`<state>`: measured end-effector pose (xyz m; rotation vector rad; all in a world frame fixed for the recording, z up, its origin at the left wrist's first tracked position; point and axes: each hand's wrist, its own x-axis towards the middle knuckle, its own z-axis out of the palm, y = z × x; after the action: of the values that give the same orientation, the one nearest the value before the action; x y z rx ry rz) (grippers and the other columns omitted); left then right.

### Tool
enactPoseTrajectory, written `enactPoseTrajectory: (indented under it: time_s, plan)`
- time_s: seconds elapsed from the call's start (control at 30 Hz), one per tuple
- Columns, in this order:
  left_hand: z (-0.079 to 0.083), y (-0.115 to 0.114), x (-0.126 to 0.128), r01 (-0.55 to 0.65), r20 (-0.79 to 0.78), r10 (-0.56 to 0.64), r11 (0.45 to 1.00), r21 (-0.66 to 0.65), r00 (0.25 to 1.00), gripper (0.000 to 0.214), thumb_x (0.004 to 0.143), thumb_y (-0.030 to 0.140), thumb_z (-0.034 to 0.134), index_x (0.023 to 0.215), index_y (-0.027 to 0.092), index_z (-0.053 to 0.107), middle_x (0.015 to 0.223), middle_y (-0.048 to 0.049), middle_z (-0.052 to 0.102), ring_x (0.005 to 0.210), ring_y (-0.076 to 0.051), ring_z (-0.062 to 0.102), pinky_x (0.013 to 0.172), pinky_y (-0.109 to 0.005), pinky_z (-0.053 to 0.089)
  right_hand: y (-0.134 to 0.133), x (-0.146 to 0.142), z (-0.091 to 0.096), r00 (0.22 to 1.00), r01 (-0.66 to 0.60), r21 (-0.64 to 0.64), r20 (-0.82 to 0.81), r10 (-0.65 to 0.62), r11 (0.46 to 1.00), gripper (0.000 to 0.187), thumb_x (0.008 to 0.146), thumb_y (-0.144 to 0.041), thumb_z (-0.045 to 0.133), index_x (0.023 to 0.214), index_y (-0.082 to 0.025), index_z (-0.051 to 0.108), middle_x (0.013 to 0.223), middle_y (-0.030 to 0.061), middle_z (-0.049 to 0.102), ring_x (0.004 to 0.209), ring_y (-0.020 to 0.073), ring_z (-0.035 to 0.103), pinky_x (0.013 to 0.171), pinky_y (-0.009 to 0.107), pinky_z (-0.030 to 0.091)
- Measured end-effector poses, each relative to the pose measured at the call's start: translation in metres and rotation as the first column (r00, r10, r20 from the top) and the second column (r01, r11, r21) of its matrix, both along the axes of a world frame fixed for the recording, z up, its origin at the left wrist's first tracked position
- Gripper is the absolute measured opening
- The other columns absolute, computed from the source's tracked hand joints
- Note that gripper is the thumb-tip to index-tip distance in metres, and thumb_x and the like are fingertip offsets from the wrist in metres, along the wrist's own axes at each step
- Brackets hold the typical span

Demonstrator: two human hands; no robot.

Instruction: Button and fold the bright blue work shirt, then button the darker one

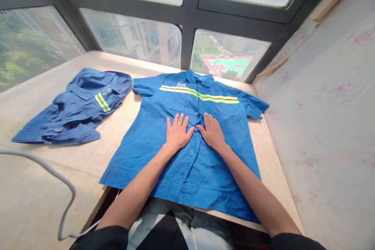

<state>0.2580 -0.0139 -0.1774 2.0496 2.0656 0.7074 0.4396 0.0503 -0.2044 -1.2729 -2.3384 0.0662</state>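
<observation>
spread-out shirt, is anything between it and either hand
Nothing visible is: the left hand and right hand rest directly on the front of the shirt, fingers spread. The crumpled blue garment and the cable lie off to the left, out of the hands' way.

Another garment (77,103) lies left of the shirt (191,144).

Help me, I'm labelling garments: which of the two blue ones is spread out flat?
The shirt beneath the left hand and right hand, laid out full width; the other garment, farther left, lies bunched and untouched.
</observation>
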Motion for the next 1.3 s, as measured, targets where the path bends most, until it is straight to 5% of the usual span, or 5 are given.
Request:
enactPoseTrajectory:
  time_s: [0.37, 0.57, 0.77, 1.3]
  plan:
    - [0.004, -0.003, -0.006, 0.031, -0.087, -0.037, 0.997, -0.067, 0.996, 0.065, 0.094, 0.057, 0.039, 0.149, 0.023, 0.042, 0.159, -0.0144, 0.033, 0.151, -0.036, 0.024, 0.121, -0.072, 0.011, -0.008, 0.015, -0.005, 0.995, 0.100, 0.012, 0.015, -0.100, 0.995, 0.088, 0.094, -0.069, 0.030, 0.153, -0.003, 0.034, 0.160, 0.0263, 0.020, 0.151, 0.0371, 0.022, 0.119, 0.058, 0.028]
    - [0.005, -0.003, -0.008, 0.033, -0.169, -0.055, 0.991, -0.133, 0.984, 0.076, 0.092, 0.067, 0.026, 0.153, 0.023, 0.035, 0.161, -0.0116, 0.029, 0.153, -0.033, 0.019, 0.123, -0.069, 0.011, -0.008, 0.012, 0.002, 0.976, 0.166, -0.083, 0.160, -0.151, 0.983, 0.090, 0.096, -0.069, 0.018, 0.152, -0.001, 0.034, 0.156, 0.0253, 0.031, 0.149, 0.0353, 0.027, 0.121, 0.056, 0.022]
    - [0.005, -0.004, -0.009, -0.033, -0.216, -0.006, 0.984, -0.177, 0.976, 0.087, 0.085, 0.079, 0.020, 0.154, 0.028, 0.031, 0.164, -0.0093, 0.022, 0.154, -0.033, 0.013, 0.124, -0.068, 0.008, -0.013, 0.019, 0.020, 0.928, 0.207, -0.179, 0.347, -0.136, 0.962, 0.090, 0.097, -0.068, 0.012, 0.157, -0.002, 0.024, 0.162, 0.0177, 0.021, 0.152, 0.0301, 0.022, 0.125, 0.046, 0.018]
    - [0.012, -0.004, -0.014, -0.152, -0.270, 0.090, 0.965, -0.216, 0.959, 0.096, 0.080, 0.084, 0.016, 0.155, 0.025, 0.029, 0.163, -0.0181, 0.020, 0.152, -0.041, 0.017, 0.116, -0.076, 0.015, -0.020, 0.041, 0.026, 0.913, 0.232, -0.233, 0.387, -0.129, 0.944, 0.085, 0.098, -0.067, 0.014, 0.158, -0.007, 0.024, 0.164, 0.0126, 0.017, 0.154, 0.0256, 0.018, 0.126, 0.042, 0.015]
